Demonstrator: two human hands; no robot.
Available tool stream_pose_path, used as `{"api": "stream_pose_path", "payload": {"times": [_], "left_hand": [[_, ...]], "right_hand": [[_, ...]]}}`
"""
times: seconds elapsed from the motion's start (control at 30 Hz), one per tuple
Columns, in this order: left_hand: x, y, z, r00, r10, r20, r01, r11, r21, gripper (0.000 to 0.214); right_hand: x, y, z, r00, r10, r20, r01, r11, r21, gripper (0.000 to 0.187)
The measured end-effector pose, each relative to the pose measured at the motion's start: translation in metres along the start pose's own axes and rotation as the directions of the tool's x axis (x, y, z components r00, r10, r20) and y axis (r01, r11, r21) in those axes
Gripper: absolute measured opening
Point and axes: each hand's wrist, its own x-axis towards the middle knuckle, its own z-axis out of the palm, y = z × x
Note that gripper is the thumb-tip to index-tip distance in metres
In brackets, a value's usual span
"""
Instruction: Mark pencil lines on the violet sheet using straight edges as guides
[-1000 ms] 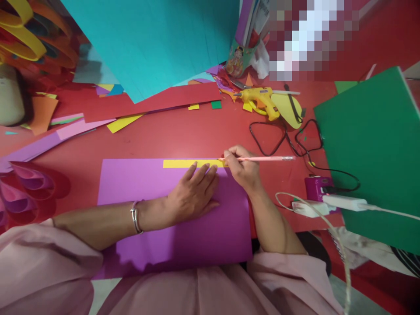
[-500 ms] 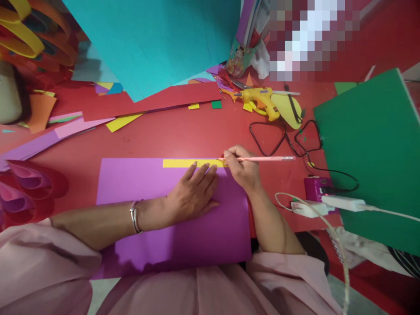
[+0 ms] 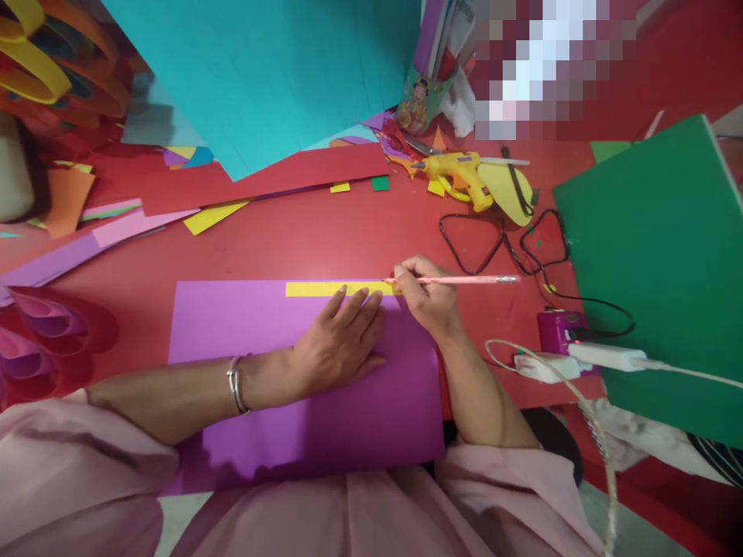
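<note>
Here's the left hand (image 3: 335, 340) flattened, 3 fingertips on the yellow paper strip (image 3: 310, 289) along the far edge of the purple sheet (image 3: 354, 425); right hand (image 3: 428, 298) curled around a pink pencil (image 3: 473, 280).

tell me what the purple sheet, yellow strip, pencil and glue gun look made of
Purple sheet: probably matte paper or thin card; flat, crisp-edged.
Yellow strip: likely matte paper too; thin, straight-cut.
Pencil: perhaps pink-painted wood, though plastic is possible; its band shines like metal.
Glue gun: apparently moulded plastic; rounded, evenly yellow body.
</note>
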Motion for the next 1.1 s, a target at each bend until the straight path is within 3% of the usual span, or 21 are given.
{"api": "stream_pose_path", "payload": {"times": [0.23,0.63,0.73,0.9,1.1], "left_hand": [[0.002,0.000,-0.002,0.998,0.029,-0.055,-0.026,0.998,0.052,0.066],[0.001,0.000,-0.002,0.999,0.022,-0.023,-0.021,0.999,0.043,0.067],[0.002,0.000,-0.002,0.999,0.023,-0.033,-0.022,0.999,0.043,0.066],[0.004,-0.001,-0.001,0.999,0.032,-0.029,-0.030,0.998,0.058,0.065],[0.004,-0.002,-0.002,0.999,0.036,-0.013,-0.034,0.996,0.081,0.066]], "right_hand": [[0.000,0.001,0.000,1.000,0.008,0.006,-0.008,1.000,0.008,0.029],[-0.001,0.001,0.001,1.000,-0.008,-0.004,0.008,1.000,0.014,0.028],[0.000,0.004,0.003,0.999,0.011,-0.039,-0.007,0.994,0.110,0.030],[0.000,0.004,-0.002,0.975,0.143,-0.168,-0.082,0.941,0.327,0.029],[-0.011,0.015,-0.020,0.990,0.076,-0.120,-0.042,0.963,0.266,0.027]]}}
